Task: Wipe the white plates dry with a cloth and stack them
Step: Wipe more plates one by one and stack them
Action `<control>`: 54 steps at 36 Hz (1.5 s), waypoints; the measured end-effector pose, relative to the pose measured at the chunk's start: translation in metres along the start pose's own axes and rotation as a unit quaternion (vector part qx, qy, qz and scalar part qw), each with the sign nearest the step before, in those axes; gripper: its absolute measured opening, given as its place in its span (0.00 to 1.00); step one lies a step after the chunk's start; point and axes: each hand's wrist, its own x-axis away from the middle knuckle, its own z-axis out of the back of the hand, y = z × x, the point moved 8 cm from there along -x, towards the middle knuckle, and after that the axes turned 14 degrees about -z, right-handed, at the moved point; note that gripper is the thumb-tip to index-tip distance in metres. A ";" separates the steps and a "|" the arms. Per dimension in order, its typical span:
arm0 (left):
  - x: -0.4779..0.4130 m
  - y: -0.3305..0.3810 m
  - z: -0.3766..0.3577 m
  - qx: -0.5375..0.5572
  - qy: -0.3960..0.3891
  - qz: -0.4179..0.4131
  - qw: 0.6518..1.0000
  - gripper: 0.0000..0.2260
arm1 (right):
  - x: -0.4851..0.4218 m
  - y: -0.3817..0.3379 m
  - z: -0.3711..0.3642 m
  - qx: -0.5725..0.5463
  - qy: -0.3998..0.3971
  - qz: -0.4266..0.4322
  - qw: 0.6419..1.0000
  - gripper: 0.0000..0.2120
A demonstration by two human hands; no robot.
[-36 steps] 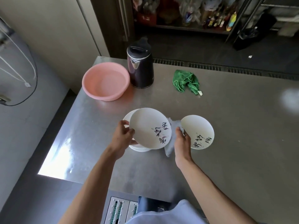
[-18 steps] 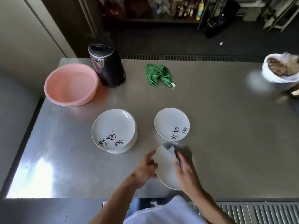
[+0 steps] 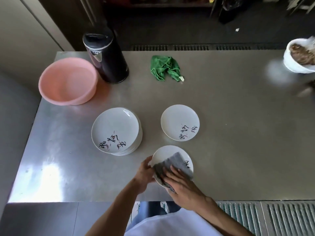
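Grey cloth [image 3: 175, 165] under the flat right hand [image 3: 183, 183] presses a white plate [image 3: 166, 154], its rim gripped by the left hand [image 3: 144, 170]; plate stack [image 3: 115, 130] beyond the left (lone plate [image 3: 179, 122] beyond the right).

The grey cloth [image 3: 177, 165] and the right hand [image 3: 184, 186] cover most of the held plate [image 3: 163, 154]. Only its far rim and a sliver of its black lettering show. The left hand [image 3: 144, 172] has its fingertips out of sight behind that plate's left rim. In the stack of plates [image 3: 115, 130], only thin rim edges peek from under the top one, so their number cannot be told. The white bowl [image 3: 293, 65] is cut off by the right edge and smeared, and its brown contents cannot be identified. A blurred brownish shape [image 3: 305, 90] below it is unrecognisable. Both forearms run off the bottom edge.
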 end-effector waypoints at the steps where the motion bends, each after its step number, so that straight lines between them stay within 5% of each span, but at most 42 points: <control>1: -0.002 0.000 0.002 0.001 0.002 0.000 1.000 0.27 | 0.006 0.004 0.002 0.015 0.002 0.008 1.000 0.25; 11: -0.003 0.001 -0.007 -0.020 -0.017 -0.022 0.999 0.27 | -0.039 0.035 0.010 -0.058 0.008 -0.203 0.977 0.29; 19: -0.002 -0.005 0.000 -0.001 -0.022 -0.023 0.999 0.26 | -0.020 -0.007 0.002 -0.155 -0.056 -0.027 0.986 0.25; 23: 0.000 -0.012 0.000 0.006 -0.015 -0.026 1.000 0.29 | -0.025 0.025 0.000 -0.058 0.014 -0.118 0.991 0.26; 26: 0.000 -0.011 -0.007 -0.005 -0.031 -0.044 0.999 0.30 | -0.047 0.034 0.007 -0.099 0.027 -0.239 0.966 0.25; 31: -0.004 -0.006 -0.004 -0.023 -0.033 -0.067 0.997 0.25 | -0.053 -0.014 0.003 -0.151 -0.015 -0.085 0.985 0.24; 35: -0.005 -0.011 0.000 -0.023 -0.037 -0.064 0.997 0.31 | -0.061 0.032 0.013 -0.037 0.041 -0.243 0.968 0.25; 37: -0.005 -0.011 -0.002 -0.005 -0.037 -0.063 0.997 0.32 | -0.060 0.024 0.011 -0.043 0.039 -0.234 0.971 0.26; 41: -0.005 -0.018 -0.002 0.013 -0.011 -0.063 0.998 0.25 | -0.051 -0.006 0.002 -0.045 0.004 -0.065 0.997 0.26; 47: 0.000 -0.047 0.007 0.104 0.138 -0.029 0.985 0.23 | -0.050 0.026 0.019 -0.043 0.054 -0.280 0.957 0.27; 51: 0.001 -0.055 0.012 0.110 0.171 -0.043 0.978 0.11 | -0.046 0.021 0.018 -0.184 0.030 -0.311 0.932 0.26; 54: 0.000 -0.058 0.016 0.113 0.155 -0.030 0.981 0.05 | -0.047 0.004 0.017 -0.240 0.011 -0.239 0.941 0.25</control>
